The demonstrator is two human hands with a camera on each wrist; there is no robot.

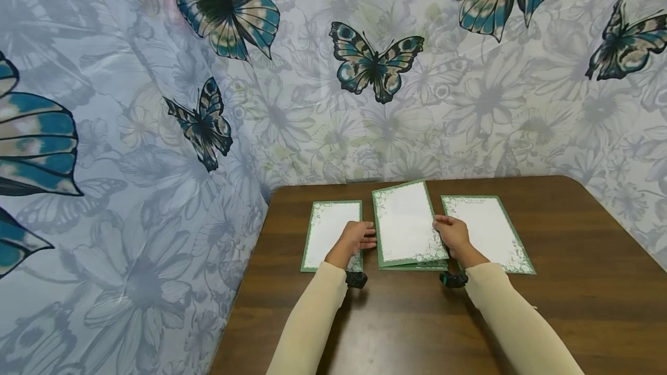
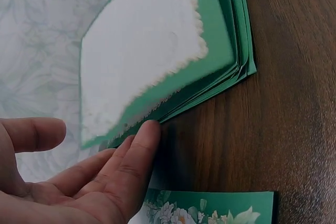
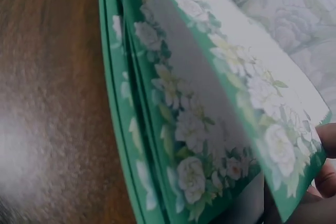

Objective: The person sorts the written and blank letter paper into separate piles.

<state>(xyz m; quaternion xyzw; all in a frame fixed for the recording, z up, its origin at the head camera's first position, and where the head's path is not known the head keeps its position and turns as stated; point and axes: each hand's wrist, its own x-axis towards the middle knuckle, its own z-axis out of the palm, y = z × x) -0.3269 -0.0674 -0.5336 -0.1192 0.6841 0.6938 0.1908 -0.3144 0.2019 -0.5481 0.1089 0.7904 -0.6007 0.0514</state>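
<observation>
- While the middle stack of green-bordered sheets (image 1: 406,227) lies on the wooden table (image 1: 573,305), its top sheet (image 3: 247,103) is lifted;
- right hand (image 1: 452,235) pinches that sheet's edge;
- left hand (image 1: 356,237), fingers relaxed, touches the stack's left side; single sheets (image 1: 330,233) flank it.

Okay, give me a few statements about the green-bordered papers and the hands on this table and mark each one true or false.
1. Three lots of green-bordered paper lie on the brown table. True.
2. The middle stack holds several sheets. True.
3. The right hand lies flat on the right sheet. False: it lifts the stack's top sheet by its edge.
4. The left hand pinches a pen. False: its fingers, nearly straight, touch the stack's left edge.
5. The left sheet stands upright. False: it lies flat.
</observation>
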